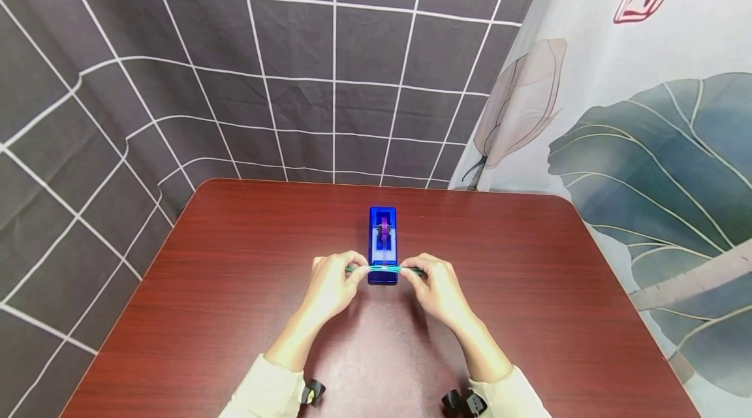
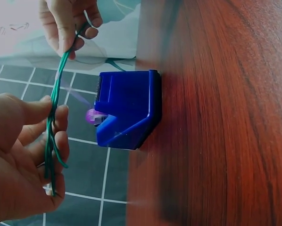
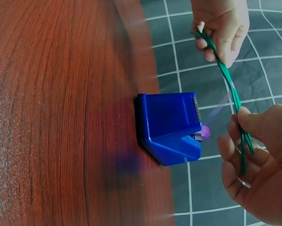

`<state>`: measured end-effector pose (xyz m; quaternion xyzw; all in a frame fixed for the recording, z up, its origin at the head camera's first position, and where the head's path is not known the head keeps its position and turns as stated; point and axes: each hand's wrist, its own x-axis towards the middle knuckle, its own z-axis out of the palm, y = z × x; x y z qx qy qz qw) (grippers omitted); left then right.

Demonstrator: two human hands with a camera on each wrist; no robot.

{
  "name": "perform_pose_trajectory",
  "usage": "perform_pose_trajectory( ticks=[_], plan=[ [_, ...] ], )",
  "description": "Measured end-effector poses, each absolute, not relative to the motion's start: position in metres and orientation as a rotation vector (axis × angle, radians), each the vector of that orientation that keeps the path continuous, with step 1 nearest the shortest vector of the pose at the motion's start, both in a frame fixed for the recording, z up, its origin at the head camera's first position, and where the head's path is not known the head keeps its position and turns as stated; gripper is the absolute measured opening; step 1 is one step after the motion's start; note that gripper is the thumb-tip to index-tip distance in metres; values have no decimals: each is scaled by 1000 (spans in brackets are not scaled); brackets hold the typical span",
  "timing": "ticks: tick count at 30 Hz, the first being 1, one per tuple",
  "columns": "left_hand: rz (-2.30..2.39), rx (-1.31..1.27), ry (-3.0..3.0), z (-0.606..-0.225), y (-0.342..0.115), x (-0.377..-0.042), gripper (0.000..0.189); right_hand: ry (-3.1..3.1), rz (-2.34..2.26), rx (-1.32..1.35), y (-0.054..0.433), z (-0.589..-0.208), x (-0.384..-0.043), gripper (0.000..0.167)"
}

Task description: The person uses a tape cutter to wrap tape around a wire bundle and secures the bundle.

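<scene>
A thin bundle of green wire-like strands (image 1: 384,268) stretches between both hands, above the front end of a blue tape dispenser (image 1: 383,279). My left hand (image 1: 331,284) pinches its left part between thumb and fingers, and my right hand (image 1: 439,284) pinches the right part. Loose strand ends (image 2: 50,165) spread over the left fingers; others (image 3: 246,148) lie across the right ones. From the purple tape roll (image 1: 384,228), a clear purplish tape strip (image 3: 219,109) runs up to the bundle's middle and appears to touch it. The dispenser's toothed cutting edge (image 3: 197,106) is below the bundle.
The dispenser stands on a reddish-brown wooden table (image 1: 247,261). Behind the table hangs a dark grey curtain (image 1: 294,104) with a white grid. A pale curtain with leaf prints (image 1: 658,163) hangs at the right. Small black devices (image 1: 464,402) sit at both wrists.
</scene>
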<state>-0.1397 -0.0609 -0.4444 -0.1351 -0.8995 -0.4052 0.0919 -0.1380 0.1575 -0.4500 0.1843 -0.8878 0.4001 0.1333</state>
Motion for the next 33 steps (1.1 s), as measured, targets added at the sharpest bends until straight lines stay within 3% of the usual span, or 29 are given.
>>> perform_pose_trajectory(
  ticks=[13,19,33],
  plan=[
    [-1104,-396,-2785,-442,-58,-144,22,-2506,1107,556,156,-455,-140,9],
    [-1101,-314,-2813,-443,-56,-145,20,-2478,1090,581,154,-455,-141,11],
    [-1004,-411,-2765,-448,-57,-146,17,-2522,1093,604,153,-455,-143,4]
  ],
)
